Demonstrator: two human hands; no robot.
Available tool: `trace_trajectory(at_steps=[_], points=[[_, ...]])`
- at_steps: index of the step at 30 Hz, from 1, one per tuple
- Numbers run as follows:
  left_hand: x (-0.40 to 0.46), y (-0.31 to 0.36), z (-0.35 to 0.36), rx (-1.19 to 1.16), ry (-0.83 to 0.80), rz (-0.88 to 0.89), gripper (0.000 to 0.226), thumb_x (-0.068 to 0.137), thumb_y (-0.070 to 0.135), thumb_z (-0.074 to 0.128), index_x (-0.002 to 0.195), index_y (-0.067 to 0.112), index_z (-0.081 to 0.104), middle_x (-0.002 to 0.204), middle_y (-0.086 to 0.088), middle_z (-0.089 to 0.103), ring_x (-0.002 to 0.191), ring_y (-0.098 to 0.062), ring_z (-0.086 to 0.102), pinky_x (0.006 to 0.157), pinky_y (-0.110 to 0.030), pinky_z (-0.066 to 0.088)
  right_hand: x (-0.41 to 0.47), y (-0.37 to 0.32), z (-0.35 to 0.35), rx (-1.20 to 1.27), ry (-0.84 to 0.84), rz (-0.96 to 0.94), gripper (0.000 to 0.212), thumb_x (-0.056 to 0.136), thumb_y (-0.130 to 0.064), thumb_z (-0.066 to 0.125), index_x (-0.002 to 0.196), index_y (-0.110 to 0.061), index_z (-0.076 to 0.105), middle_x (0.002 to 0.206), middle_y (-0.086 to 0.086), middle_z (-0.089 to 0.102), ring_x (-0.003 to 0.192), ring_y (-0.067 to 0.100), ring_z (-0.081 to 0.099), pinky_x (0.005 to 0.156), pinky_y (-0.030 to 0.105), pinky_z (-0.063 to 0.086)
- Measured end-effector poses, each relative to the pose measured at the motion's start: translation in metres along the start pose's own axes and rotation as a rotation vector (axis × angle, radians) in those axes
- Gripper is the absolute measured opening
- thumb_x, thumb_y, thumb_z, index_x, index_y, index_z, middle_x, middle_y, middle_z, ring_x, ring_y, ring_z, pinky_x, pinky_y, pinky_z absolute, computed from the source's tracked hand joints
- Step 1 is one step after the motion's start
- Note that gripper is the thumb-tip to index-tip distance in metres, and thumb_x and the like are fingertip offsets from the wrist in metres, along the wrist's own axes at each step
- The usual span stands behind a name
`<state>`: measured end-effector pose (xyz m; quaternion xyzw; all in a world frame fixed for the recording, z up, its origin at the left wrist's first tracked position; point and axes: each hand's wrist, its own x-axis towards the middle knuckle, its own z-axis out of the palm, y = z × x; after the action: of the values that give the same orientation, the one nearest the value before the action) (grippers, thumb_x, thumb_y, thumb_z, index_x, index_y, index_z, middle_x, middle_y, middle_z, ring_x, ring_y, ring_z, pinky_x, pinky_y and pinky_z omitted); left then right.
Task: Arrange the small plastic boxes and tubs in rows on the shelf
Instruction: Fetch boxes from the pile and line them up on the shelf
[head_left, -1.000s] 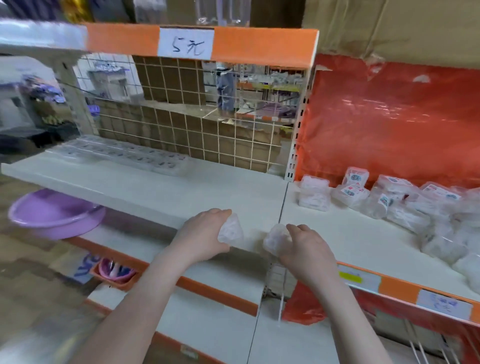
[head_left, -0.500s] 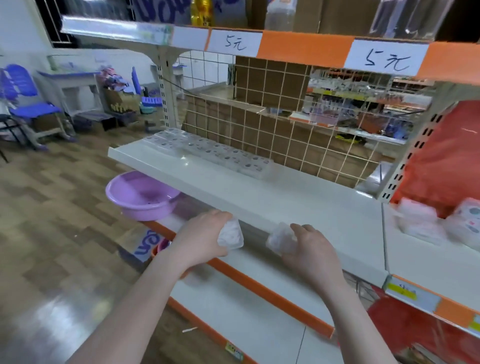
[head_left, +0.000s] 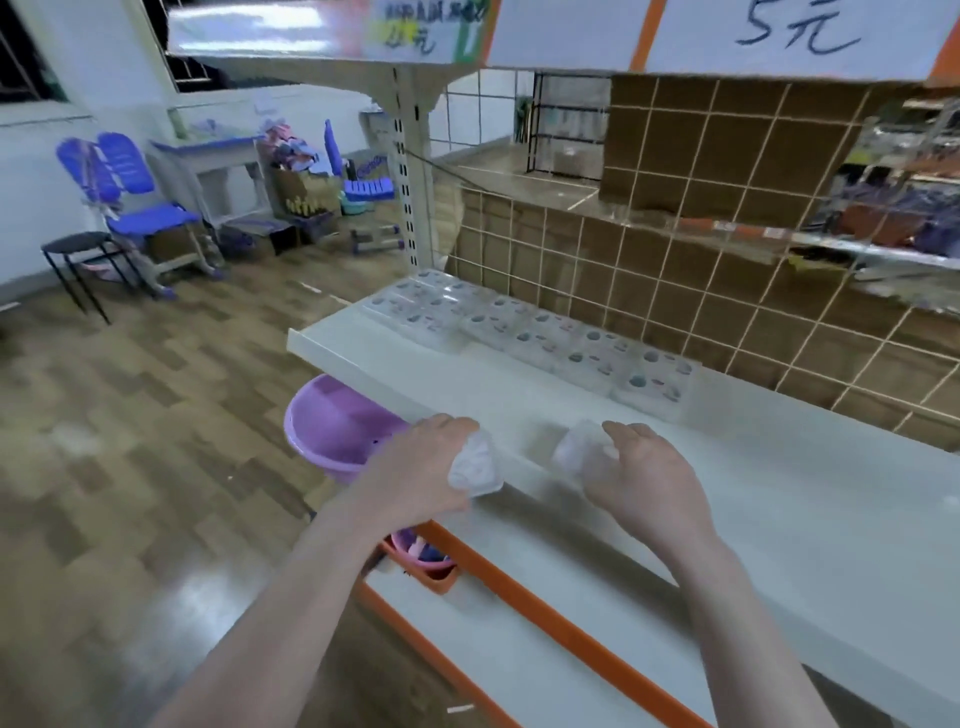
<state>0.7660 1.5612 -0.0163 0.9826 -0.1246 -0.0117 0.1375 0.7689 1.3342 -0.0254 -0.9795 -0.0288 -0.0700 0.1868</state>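
Observation:
My left hand (head_left: 415, 473) grips a small clear plastic tub (head_left: 475, 467) at the front edge of the white shelf (head_left: 779, 493). To its right, my right hand (head_left: 644, 478) grips a second clear tub (head_left: 576, 452) just above the shelf's front part. Two rows of flat clear plastic boxes (head_left: 524, 332) lie along the back of the shelf by the wire grid, running from the left end toward the middle.
A purple basin (head_left: 332, 421) sits under the shelf's left end. An orange tray (head_left: 426, 566) stands on the lower shelf (head_left: 519, 660). Price tags hang on the upper shelf (head_left: 571, 31) overhead. Blue chairs (head_left: 130, 202) and a black stool (head_left: 78, 260) stand across the wooden floor.
The view has swung left along the shelf and closer to it; the pile of packets at the right has left the frame. Both hands keep hold of their tubs, now at the shelf's front edge.

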Motion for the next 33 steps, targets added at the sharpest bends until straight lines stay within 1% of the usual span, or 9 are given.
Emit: trace_trajectory(at_steps=[4,7,10,13,16,22,26,30,33], points=[[0.040,-0.044,-0.018,-0.003,0.005,-0.018,0.078,0.072,0.029,0.073,0.141,0.023,0.036,0.137,0.003,0.044,0.125,-0.014,0.042,0.100,-0.029,0.039,0.054,-0.032,0.014,-0.003,-0.020,-0.007,0.047,0.081,-0.024,0.057,0.127,-0.017,0.050,0.124,0.005,0.053,0.113,0.024,0.051,0.085,0.032,0.043],[0.060,-0.074,-0.027,-0.015,0.001,-0.037,0.080,0.071,0.033,0.075,0.141,0.022,0.036,0.135,0.003,0.046,0.124,-0.015,0.042,0.099,-0.032,0.040,0.079,-0.053,0.026,-0.012,-0.044,-0.013,0.043,0.083,-0.029,0.056,0.123,-0.017,0.052,0.122,0.005,0.054,0.112,0.024,0.052,0.085,0.033,0.044],[0.078,-0.100,-0.033,-0.023,-0.005,-0.039,0.080,0.070,0.031,0.073,0.141,0.023,0.037,0.134,0.003,0.046,0.123,-0.016,0.043,0.097,-0.031,0.041,0.098,-0.071,0.040,-0.035,-0.063,-0.020,0.040,0.085,-0.037,0.053,0.120,-0.017,0.054,0.119,0.005,0.055,0.112,0.025,0.052,0.085,0.032,0.042],[0.096,-0.126,-0.039,-0.046,-0.021,-0.013,0.079,0.069,0.029,0.074,0.140,0.023,0.037,0.132,0.003,0.048,0.119,-0.017,0.046,0.094,-0.031,0.042,0.115,-0.087,0.051,-0.085,-0.083,-0.021,0.034,0.085,-0.034,0.053,0.113,-0.016,0.053,0.113,0.006,0.056,0.110,0.026,0.053,0.080,0.030,0.041],[0.113,-0.149,-0.045,-0.048,-0.065,0.023,0.081,0.070,0.028,0.073,0.141,0.023,0.036,0.132,0.003,0.047,0.120,-0.017,0.046,0.095,-0.031,0.042,0.129,-0.104,0.061,-0.113,-0.116,0.032,0.044,0.083,-0.033,0.056,0.124,-0.016,0.050,0.122,0.006,0.054,0.114,0.025,0.051,0.086,0.030,0.041],[0.150,-0.195,-0.060,-0.064,-0.171,0.151,0.077,0.070,0.024,0.072,0.138,0.023,0.037,0.127,0.002,0.048,0.115,-0.019,0.049,0.093,-0.034,0.043,0.152,-0.140,0.080,-0.117,-0.164,0.184,0.048,0.082,-0.029,0.057,0.126,-0.013,0.047,0.123,0.007,0.050,0.117,0.025,0.047,0.089,0.031,0.041],[0.165,-0.217,-0.062,-0.064,-0.212,0.209,0.080,0.070,0.027,0.073,0.140,0.025,0.035,0.130,0.004,0.046,0.119,-0.017,0.045,0.094,-0.028,0.039,0.160,-0.155,0.090,-0.123,-0.172,0.255,0.045,0.082,-0.028,0.056,0.124,-0.013,0.047,0.119,0.008,0.051,0.114,0.026,0.049,0.085,0.030,0.040],[0.175,-0.229,-0.063,-0.082,-0.239,0.267,0.081,0.070,0.028,0.074,0.142,0.024,0.034,0.132,0.004,0.045,0.122,-0.015,0.043,0.095,-0.027,0.038,0.159,-0.161,0.094,-0.111,-0.174,0.328,0.051,0.085,-0.033,0.054,0.130,-0.012,0.045,0.127,0.009,0.048,0.118,0.026,0.047,0.091,0.031,0.039],[0.180,-0.230,-0.064,-0.087,-0.261,0.305,0.081,0.070,0.028,0.074,0.141,0.024,0.035,0.132,0.003,0.046,0.122,-0.015,0.044,0.096,-0.028,0.038,0.161,-0.162,0.093,-0.116,-0.196,0.360,0.054,0.084,-0.035,0.055,0.131,-0.012,0.044,0.129,0.009,0.047,0.119,0.026,0.047,0.091,0.031,0.039]])
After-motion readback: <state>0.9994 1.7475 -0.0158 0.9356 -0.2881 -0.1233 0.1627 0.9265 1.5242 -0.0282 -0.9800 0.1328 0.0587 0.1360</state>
